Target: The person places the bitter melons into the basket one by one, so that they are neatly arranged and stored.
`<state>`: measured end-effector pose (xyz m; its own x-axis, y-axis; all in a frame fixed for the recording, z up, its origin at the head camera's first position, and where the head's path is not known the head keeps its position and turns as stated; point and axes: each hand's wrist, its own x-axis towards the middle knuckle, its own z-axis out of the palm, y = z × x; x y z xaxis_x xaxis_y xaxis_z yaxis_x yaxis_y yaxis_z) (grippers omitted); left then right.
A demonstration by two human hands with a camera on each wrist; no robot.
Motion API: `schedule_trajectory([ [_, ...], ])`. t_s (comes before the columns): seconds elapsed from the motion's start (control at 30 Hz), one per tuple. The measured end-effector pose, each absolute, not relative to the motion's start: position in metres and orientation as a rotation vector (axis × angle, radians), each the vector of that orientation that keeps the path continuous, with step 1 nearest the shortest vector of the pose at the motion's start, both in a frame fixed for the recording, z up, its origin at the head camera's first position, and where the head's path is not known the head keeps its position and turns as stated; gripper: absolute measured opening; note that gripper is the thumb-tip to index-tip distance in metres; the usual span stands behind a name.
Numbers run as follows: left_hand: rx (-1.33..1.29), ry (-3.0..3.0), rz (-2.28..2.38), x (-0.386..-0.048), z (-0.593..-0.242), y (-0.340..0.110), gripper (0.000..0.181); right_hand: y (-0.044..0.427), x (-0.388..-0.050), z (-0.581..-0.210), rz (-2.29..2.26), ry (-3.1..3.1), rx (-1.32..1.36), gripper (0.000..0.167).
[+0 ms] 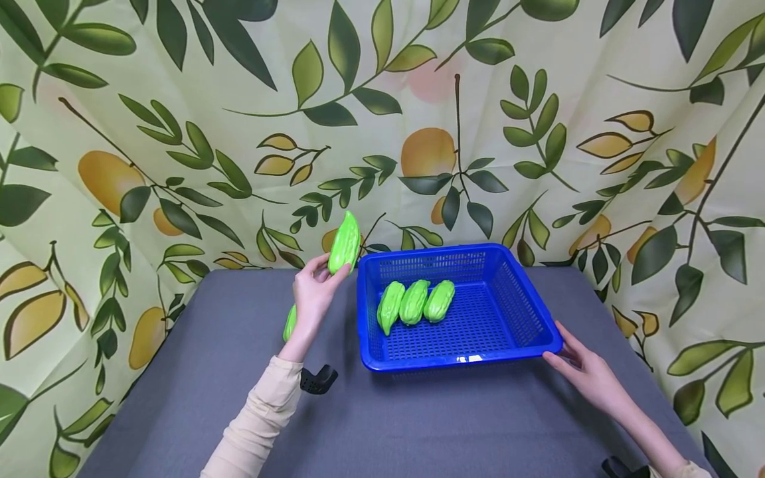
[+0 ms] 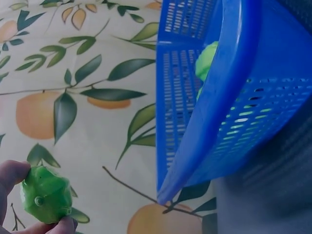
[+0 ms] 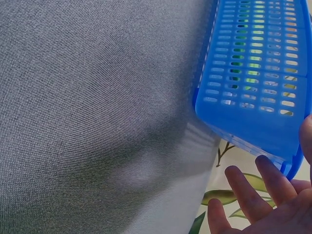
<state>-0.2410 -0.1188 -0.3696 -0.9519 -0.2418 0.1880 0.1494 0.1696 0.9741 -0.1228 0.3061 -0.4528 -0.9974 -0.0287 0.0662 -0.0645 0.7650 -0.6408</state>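
Note:
My left hand (image 1: 312,287) holds a bright green, ridged bitter melon (image 1: 344,247) upright between thumb and fingers, raised beside the basket's left back corner. In the left wrist view the melon's (image 2: 46,195) stem end shows between the fingertips. A blue plastic basket (image 1: 460,363) stands to the right, with three bitter melons (image 1: 414,303) side by side in its left part. At the basket's front right corner, my right hand (image 1: 588,372) pinches the rim, thumb on one side and forefinger on the other; its other fingers (image 3: 246,192) spread outside the wall.
Another bitter melon (image 1: 289,323) lies on the grey tablecloth (image 1: 239,358), partly hidden behind my left wrist. A curtain (image 1: 370,139) printed with leaves and fruit hangs behind the table and along both sides. A black strap part (image 1: 319,380) sticks out from my left wrist.

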Motion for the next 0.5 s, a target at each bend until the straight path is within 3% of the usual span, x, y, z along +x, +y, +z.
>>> schedule_trajectory([
  [0.5, -0.009, -2.217, -1.802, -0.265, -0.367, -0.087, 0.045, 0.307, -0.123, -0.454, 1.050, -2.897, 0.071, 0.070],
])
